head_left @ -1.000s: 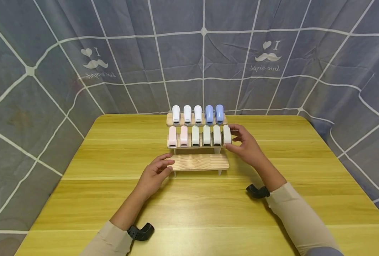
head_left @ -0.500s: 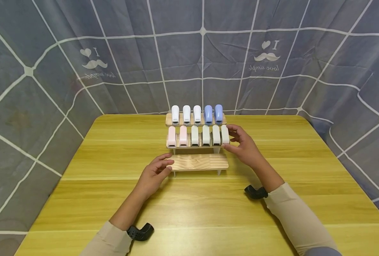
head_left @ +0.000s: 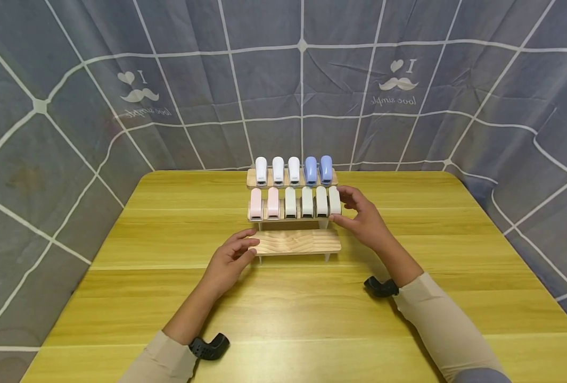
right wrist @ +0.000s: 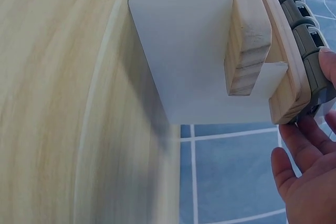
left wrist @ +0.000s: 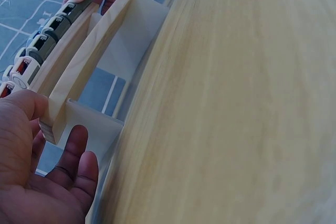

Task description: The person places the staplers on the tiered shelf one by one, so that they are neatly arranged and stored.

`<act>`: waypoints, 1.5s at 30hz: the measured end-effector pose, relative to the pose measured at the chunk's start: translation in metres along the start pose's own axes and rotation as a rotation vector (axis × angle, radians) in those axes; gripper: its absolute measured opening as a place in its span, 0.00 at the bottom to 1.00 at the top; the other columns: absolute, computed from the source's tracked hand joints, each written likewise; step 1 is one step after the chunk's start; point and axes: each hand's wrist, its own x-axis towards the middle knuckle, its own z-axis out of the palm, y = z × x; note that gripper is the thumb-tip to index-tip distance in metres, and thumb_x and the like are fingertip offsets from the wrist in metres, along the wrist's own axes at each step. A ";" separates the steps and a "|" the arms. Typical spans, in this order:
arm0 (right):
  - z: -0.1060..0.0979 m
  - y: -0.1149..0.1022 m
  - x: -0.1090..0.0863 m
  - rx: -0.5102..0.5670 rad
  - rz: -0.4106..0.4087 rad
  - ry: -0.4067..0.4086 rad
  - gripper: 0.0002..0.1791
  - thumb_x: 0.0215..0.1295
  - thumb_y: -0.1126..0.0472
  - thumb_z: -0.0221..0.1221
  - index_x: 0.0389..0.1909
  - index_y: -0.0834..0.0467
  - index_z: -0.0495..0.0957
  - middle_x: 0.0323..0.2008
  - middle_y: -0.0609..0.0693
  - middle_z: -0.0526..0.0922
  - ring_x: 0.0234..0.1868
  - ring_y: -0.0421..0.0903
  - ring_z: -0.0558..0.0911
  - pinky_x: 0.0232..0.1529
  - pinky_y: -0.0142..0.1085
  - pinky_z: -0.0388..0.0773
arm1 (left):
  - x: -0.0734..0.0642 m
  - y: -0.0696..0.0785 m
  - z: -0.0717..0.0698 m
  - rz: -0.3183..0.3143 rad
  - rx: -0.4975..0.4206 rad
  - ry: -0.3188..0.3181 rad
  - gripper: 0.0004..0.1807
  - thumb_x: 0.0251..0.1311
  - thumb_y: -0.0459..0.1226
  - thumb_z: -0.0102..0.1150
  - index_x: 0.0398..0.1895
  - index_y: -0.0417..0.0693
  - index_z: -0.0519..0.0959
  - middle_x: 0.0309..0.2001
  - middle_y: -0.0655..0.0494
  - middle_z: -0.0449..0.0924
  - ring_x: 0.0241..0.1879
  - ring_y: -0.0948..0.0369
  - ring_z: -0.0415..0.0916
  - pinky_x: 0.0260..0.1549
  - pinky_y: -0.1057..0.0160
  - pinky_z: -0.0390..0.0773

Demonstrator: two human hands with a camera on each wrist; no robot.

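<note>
A three-tier wooden stand (head_left: 298, 242) with pale plastic supports stands at the table's middle. My right hand (head_left: 366, 221) holds the rightmost pale green mini stapler (head_left: 334, 200) at the right end of the middle tier, thumb at its front and fingers at its far side. The right wrist view shows the thumb and fingertips on that stapler's dark base (right wrist: 317, 80). My left hand (head_left: 229, 260) grips the left end of the lowest tier. In the left wrist view one digit lies on that board (left wrist: 86, 59), with other fingers spread below it.
Along the middle tier, two pink staplers (head_left: 273, 202) stand left of several pale green ones (head_left: 307, 202). White staplers (head_left: 278, 170) and blue staplers (head_left: 311, 170) line the top tier. A grey checked curtain (head_left: 302, 96) hangs behind the yellow wooden table (head_left: 302, 319).
The rightmost pale green stapler has shifted slightly left, closer to its neighbour, with my right hand moving along. My left hand stays at the lowest tier's end.
</note>
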 end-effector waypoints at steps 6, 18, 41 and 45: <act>0.002 -0.001 0.000 -0.011 0.007 0.015 0.36 0.59 0.68 0.70 0.67 0.63 0.66 0.61 0.62 0.75 0.63 0.58 0.73 0.58 0.54 0.68 | 0.000 0.000 0.000 -0.004 0.006 0.002 0.12 0.69 0.34 0.59 0.52 0.43 0.83 0.66 0.59 0.71 0.56 0.57 0.75 0.48 0.64 0.75; 0.000 -0.029 -0.001 -0.011 0.040 0.001 0.35 0.58 0.75 0.67 0.65 0.72 0.63 0.61 0.70 0.72 0.62 0.64 0.72 0.55 0.60 0.70 | 0.000 0.001 0.001 -0.008 0.003 -0.004 0.12 0.69 0.35 0.59 0.53 0.43 0.83 0.67 0.60 0.70 0.55 0.57 0.75 0.48 0.64 0.75; 0.002 -0.001 0.002 0.056 0.032 -0.005 0.38 0.59 0.71 0.69 0.68 0.64 0.63 0.62 0.63 0.73 0.64 0.58 0.71 0.53 0.55 0.71 | 0.000 0.002 0.001 -0.001 -0.004 -0.003 0.12 0.69 0.34 0.58 0.53 0.42 0.83 0.67 0.58 0.70 0.55 0.56 0.75 0.48 0.65 0.75; 0.002 0.000 0.002 0.056 0.022 -0.001 0.37 0.59 0.70 0.69 0.68 0.62 0.64 0.62 0.61 0.73 0.63 0.56 0.72 0.53 0.53 0.72 | 0.000 0.003 0.000 -0.007 -0.004 0.000 0.12 0.69 0.34 0.58 0.53 0.42 0.83 0.67 0.59 0.70 0.56 0.57 0.74 0.48 0.65 0.75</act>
